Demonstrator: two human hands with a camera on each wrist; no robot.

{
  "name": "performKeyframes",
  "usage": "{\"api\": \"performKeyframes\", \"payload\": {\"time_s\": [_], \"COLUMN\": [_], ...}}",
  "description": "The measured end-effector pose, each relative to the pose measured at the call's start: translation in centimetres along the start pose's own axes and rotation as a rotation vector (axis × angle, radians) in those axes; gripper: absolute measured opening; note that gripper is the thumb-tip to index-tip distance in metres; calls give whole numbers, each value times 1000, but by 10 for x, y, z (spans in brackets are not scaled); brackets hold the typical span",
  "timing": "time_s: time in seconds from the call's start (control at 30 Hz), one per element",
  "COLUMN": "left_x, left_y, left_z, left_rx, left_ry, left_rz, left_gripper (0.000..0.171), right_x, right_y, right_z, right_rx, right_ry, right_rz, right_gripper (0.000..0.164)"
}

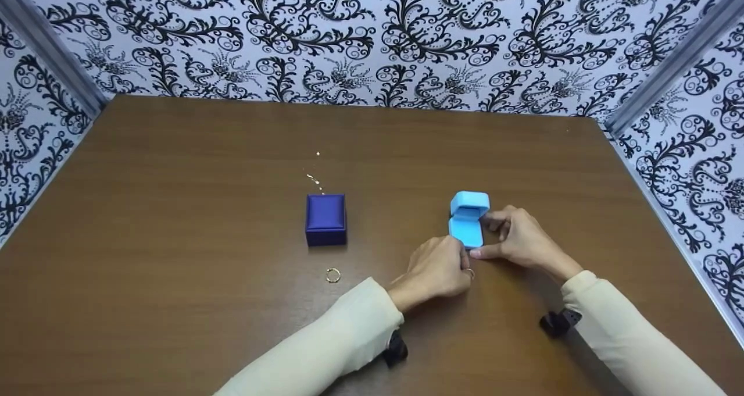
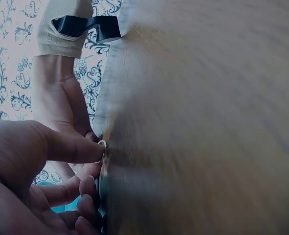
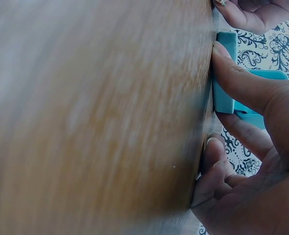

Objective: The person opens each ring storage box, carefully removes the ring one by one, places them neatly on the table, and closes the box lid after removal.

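Observation:
The light-blue ring box (image 1: 465, 231) stands on the table with its lid raised. My right hand (image 1: 523, 239) steadies it from the right, thumb at the front and fingers along the side; the right wrist view shows the thumb against the box's base (image 3: 224, 95). Close to the box's front left corner is my left hand (image 1: 439, 266). Its thumb and a finger pinch a small gold ring (image 2: 102, 145), which stands out below the fingertips in the head view. The left knuckles hide part of the box's front edge.
A closed purple box (image 1: 326, 220) stands left of the hands. In front of it lies another gold ring (image 1: 333, 275). Small bright specks (image 1: 314, 179) show behind the purple box. Patterned walls (image 1: 372, 41) border the brown table (image 1: 174, 210).

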State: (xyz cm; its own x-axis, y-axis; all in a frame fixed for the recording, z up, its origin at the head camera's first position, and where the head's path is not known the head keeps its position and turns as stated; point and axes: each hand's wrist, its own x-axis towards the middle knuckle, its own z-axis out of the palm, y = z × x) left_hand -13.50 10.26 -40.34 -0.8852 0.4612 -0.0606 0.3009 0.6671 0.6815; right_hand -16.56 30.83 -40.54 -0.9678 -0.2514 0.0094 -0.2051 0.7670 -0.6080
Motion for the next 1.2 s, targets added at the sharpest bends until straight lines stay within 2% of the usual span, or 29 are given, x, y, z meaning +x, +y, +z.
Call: {"api": "performKeyframes", "payload": {"time_s": [0.37,0.6,0.67,0.77,0.97,1.2], "left_x": [3,7,9,12,21,33], "left_y": [-2,-3,-3,-5,-10,-15], "left_z": [-3,-18,-24,-31,-40,-45], "left_rx": [-39,-100,-123,-182,-365,-522], "left_ry": [-13,32,53,91,159,182], "left_rz": [-14,-47,-57,-61,-86,-187], "left_gripper": [20,5,7,11,20,36], "right_x": [0,0,0,0,0,0], "right_y": [0,0,0,0,1,2], "right_z": [0,0,0,1,1,2], "right_rx": [4,-2,0,10,17,25], "right_ry": [-9,-15,-14,-13,-7,-11], "right_rz": [12,29,28,26,15,24], "right_gripper": [52,54,52,49,47,50]}}
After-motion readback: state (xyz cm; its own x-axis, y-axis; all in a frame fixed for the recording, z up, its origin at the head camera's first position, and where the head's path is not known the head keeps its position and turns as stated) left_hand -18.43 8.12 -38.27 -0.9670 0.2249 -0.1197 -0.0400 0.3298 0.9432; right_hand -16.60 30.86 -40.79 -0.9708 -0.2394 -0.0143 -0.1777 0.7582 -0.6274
